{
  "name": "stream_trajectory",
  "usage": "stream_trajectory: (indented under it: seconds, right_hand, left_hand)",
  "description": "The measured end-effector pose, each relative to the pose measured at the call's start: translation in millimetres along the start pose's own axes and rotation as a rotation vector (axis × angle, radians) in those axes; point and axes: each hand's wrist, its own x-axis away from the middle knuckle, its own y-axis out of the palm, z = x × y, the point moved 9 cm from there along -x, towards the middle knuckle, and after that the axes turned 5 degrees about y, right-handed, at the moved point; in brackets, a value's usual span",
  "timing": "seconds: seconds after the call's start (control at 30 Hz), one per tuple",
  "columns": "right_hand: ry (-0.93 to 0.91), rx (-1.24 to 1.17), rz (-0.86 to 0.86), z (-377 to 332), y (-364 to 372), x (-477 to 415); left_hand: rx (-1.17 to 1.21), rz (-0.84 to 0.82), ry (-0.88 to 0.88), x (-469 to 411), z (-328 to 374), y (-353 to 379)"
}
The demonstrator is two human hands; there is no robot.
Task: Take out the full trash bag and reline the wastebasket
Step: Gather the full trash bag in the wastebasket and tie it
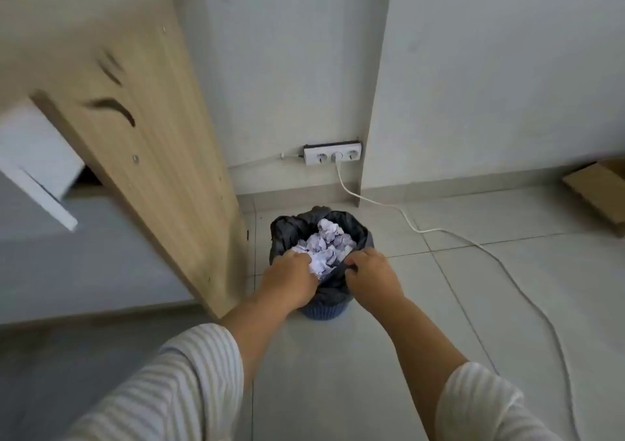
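A small blue wastebasket (324,311) stands on the tiled floor, lined with a black trash bag (291,231) folded over its rim. Crumpled white paper (326,242) fills the bag to the top. My left hand (290,280) grips the near left edge of the bag, fingers curled over it beside the paper. At the near right edge, my right hand (370,278) pinches the bag's rim. Both hands cover the near side of the basket.
A wooden desk side panel (145,129) stands just left of the basket. A white power strip (332,155) sits on the wall behind, its white cable (439,231) trailing across the floor to the right. A cardboard box (598,190) lies at far right.
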Motion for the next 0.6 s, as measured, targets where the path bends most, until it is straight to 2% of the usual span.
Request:
stream_trajectory:
  seconds: [0.2, 0.37, 0.6]
  right_hand:
    - [-0.048, 0.008, 0.018, 33, 67, -11]
    - [-0.043, -0.038, 0.048, 50, 84, -18]
    - [0.104, -0.223, 0.174, 68, 83, -22]
  left_hand:
    - [-0.098, 0.056, 0.018, -17, -28, 65]
    - [-0.133, 0.067, 0.079, -17, -33, 86]
    - [-0.192, 0.066, 0.158, -22, -35, 83]
